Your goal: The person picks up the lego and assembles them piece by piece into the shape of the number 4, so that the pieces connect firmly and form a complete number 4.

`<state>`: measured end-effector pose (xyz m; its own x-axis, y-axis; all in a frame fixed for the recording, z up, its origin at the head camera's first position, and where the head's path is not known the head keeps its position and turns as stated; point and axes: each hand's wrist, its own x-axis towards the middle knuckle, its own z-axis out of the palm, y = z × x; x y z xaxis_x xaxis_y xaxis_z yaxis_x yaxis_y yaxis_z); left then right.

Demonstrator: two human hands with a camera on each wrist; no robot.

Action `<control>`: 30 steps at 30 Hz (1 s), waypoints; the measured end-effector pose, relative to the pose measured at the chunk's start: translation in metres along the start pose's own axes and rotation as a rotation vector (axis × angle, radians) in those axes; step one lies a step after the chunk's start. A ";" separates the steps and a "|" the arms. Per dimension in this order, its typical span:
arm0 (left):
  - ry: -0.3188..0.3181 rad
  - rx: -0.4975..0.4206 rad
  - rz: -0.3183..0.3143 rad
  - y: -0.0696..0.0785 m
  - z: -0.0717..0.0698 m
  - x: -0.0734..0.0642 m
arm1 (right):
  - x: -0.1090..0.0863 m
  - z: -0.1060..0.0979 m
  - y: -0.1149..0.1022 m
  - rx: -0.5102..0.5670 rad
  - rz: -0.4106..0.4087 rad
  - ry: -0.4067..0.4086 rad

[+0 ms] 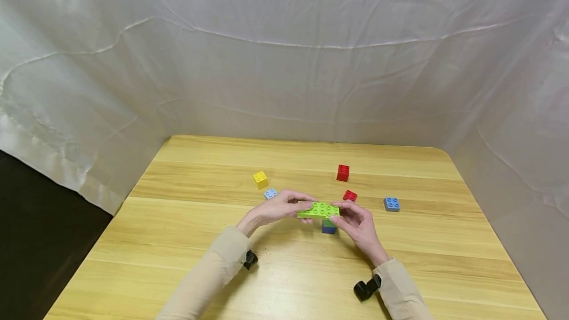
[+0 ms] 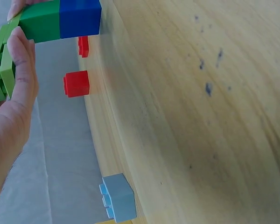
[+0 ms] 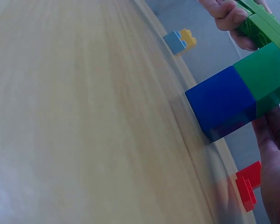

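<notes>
Lime-green toy bricks (image 1: 317, 210) form a long studded bar above the middle of the table. Beneath its right part sits a green brick (image 2: 39, 21), with a blue brick (image 3: 221, 102) under that, all joined in one stack. My left hand (image 1: 277, 207) grips the bar's left end, thumb over the studs. At the right end my right hand (image 1: 362, 226) pinches the bar between thumb and fingers, its other fingers behind the green brick in the right wrist view. The blue brick hangs close over the wood. Fingers hide part of the lime-green bar.
On the wooden table (image 1: 178, 241) lie a yellow brick (image 1: 260, 180) and a light blue brick (image 1: 270, 193) beyond my left hand. Two red bricks, one farther (image 1: 343, 172) and one nearer (image 1: 349, 195), lie beyond the stack. Another blue brick (image 1: 392, 204) is at the right. Grey curtains (image 1: 311, 88) surround the table's back and sides.
</notes>
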<state>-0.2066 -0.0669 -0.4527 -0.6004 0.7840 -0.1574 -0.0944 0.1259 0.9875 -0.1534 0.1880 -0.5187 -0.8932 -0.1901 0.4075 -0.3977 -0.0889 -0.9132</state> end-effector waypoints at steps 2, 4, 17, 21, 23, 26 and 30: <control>0.000 0.002 -0.003 0.001 0.000 0.000 | 0.000 0.000 0.000 -0.001 -0.002 0.001; 0.000 0.001 -0.008 0.002 0.000 0.000 | 0.000 0.000 0.000 -0.001 -0.004 0.001; 0.010 0.036 -0.004 0.006 0.000 0.002 | 0.000 0.000 0.000 0.002 -0.014 -0.013; 0.020 0.049 0.002 0.007 0.001 0.003 | 0.000 0.000 0.000 0.004 -0.012 -0.015; 0.025 0.055 0.000 0.008 0.001 0.003 | 0.000 0.000 0.000 0.006 -0.012 -0.016; 0.029 0.061 0.000 0.009 0.002 0.003 | 0.000 0.000 -0.001 0.010 -0.015 -0.020; 0.032 0.066 0.007 0.010 0.002 0.003 | 0.000 0.000 -0.001 0.009 -0.012 -0.022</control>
<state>-0.2077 -0.0626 -0.4437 -0.6261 0.7653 -0.1491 -0.0379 0.1611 0.9862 -0.1533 0.1879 -0.5181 -0.8835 -0.2110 0.4182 -0.4060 -0.1002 -0.9084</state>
